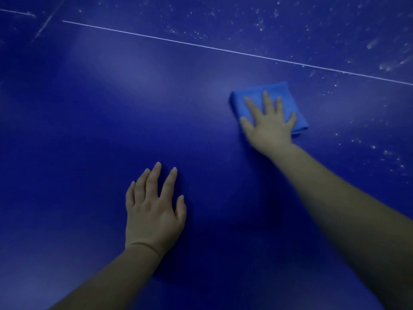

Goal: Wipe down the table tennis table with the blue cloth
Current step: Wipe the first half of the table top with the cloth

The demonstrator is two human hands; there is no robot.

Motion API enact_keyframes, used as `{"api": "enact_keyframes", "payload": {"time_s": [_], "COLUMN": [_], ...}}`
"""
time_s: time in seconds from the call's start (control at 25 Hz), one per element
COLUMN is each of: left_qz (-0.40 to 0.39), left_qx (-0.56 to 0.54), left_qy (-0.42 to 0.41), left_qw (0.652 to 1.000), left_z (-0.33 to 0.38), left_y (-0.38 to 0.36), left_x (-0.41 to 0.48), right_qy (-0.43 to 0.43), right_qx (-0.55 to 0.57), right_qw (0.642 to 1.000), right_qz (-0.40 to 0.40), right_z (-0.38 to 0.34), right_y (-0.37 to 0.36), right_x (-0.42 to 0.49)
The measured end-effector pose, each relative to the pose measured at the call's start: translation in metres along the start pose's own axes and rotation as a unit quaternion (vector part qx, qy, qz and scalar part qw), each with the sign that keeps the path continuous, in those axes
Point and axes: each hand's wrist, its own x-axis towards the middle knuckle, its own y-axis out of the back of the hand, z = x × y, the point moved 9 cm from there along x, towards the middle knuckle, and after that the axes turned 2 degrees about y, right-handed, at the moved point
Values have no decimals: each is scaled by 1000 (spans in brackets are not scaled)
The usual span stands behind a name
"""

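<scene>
Mid-wipe: the right hand (pixel 269 124) presses flat, fingers spread, on the folded cloth (pixel 288 101) just below the white line (pixel 201 46); left hand (pixel 154 211) rests open on the table (pixel 111 108); next, likely push toward the specks (pixel 380 151).

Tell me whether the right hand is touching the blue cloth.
Touching. The head view shows the right hand flat on the blue cloth, fingers spread.

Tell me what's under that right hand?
The right hand presses flat on a folded blue cloth lying on the table. The table surface beneath the cloth is hidden.
</scene>
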Motion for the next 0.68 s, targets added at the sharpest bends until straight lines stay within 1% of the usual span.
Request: {"api": "enact_keyframes", "payload": {"time_s": [0.12, 0.16, 0.2, 0.24, 0.32, 0.4, 0.48, 0.56, 0.68], "left_qz": [3, 5, 9, 14, 21, 19, 11, 0, -8], "left_qx": [6, 8, 9, 10, 12, 12, 10, 14, 14], "left_qy": [-2, -2, -3, -4, -9, -12, -11, -9, -5], "left_qw": [1000, 1000, 1000, 1000, 1000, 1000, 1000, 1000, 1000], "left_z": [1, 0, -1, -1, -2, -2, -1, -1, -1], "left_y": [-1, -2, -2, -3, -4, -3, -3, -3, -2], "left_x": [1, 1, 1, 2, 2, 2, 3, 2, 2], "right_qy": [104, 121, 120, 98, 17, -52, -71, -43, 57], "right_qx": [-2, -7, -10, -7, 4, 17, 14, 6, -4], "right_qw": [994, 992, 992, 994, 999, 998, 997, 999, 998], "right_qz": [-15, -29, -38, -44, -43, -34, -24, -14, -17], "right_z": [-79, -91, -90, -77, -25, 31, 53, 27, -65], "right_y": [-4, -1, 3, 10, 22, 28, 21, 9, 3], "right_x": [36, 60, 87, 113, 140, 124, 87, 59, 76]}}
